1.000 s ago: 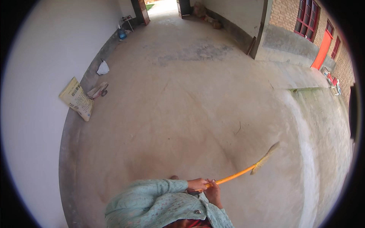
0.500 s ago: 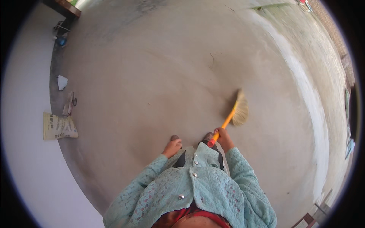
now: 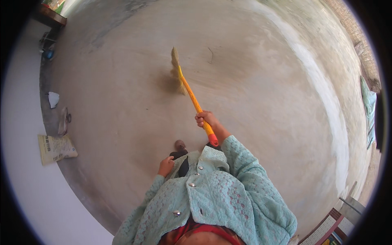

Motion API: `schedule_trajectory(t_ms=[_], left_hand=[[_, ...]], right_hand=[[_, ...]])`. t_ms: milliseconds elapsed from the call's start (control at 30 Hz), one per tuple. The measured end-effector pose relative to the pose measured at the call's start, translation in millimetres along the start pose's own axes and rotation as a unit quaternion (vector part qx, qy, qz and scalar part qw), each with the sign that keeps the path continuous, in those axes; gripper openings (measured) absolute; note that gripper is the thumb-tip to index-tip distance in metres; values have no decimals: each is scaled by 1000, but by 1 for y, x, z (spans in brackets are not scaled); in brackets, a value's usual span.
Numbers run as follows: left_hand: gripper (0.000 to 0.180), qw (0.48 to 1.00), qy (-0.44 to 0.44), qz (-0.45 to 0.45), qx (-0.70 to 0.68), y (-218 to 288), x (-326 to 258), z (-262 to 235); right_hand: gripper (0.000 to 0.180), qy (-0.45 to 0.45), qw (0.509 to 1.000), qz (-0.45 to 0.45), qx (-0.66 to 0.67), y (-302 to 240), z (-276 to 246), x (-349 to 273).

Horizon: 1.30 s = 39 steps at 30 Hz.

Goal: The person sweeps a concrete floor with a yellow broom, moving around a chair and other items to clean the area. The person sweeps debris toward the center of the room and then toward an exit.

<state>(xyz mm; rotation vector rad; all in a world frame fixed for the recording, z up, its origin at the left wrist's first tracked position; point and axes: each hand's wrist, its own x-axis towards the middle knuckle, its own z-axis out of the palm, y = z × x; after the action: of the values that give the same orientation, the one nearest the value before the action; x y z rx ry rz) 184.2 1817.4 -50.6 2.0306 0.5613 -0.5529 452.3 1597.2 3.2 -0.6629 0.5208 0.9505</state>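
My right hand (image 3: 207,119) is wrapped round the orange handle of a broom (image 3: 192,96), a little above its red end cap. The broom stretches forward and slightly left of me. Its straw-coloured bristle head (image 3: 175,59) is turned edge-on over the concrete floor, with a dark shadow beside it. My left hand (image 3: 165,166) hangs beside my left thigh, near the hem of my light green knitted cardigan (image 3: 220,179). Its fingers are relaxed and partly out of sight, and no object shows in it.
Along the white wall (image 3: 24,102) at left lie a printed sack (image 3: 57,149), a white scrap (image 3: 53,99) and a blue object (image 3: 48,54). A thin twig (image 3: 211,55) lies ahead on the floor. A pale strip (image 3: 322,85) crosses the floor at right. My brown shoe (image 3: 179,145) shows below.
The broom has swung from my right across to the left and farther forward, my right hand moving with it. My left hand has drawn back toward my body. The whole view has shifted slightly.
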Motion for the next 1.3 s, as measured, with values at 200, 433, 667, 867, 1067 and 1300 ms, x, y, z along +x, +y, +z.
schedule_trajectory(t_ms=[200,433,667,867,1067,1300], left_hand=[[36,1000,-21,11,2,-10,24,6],[31,992,-31,-10,122,25,48,9],[29,992,-11,4,123,40,48,7],[31,991,60,-26,114,29,31,6],[32,992,115,-33,34,45,45,1],[29,992,123,-25,-14,49,152,15]], right_hand=[[14,104,976,-85,-170,-48,-61,-111],[17,244,931,-149,-225,-62,-107,-170],[6,231,970,-74,-9,-76,-180,-99],[10,114,990,2,-83,-70,-118,-33],[14,37,996,46,-69,-106,-52,36],[24,-40,978,15,-204,-197,-4,20]])
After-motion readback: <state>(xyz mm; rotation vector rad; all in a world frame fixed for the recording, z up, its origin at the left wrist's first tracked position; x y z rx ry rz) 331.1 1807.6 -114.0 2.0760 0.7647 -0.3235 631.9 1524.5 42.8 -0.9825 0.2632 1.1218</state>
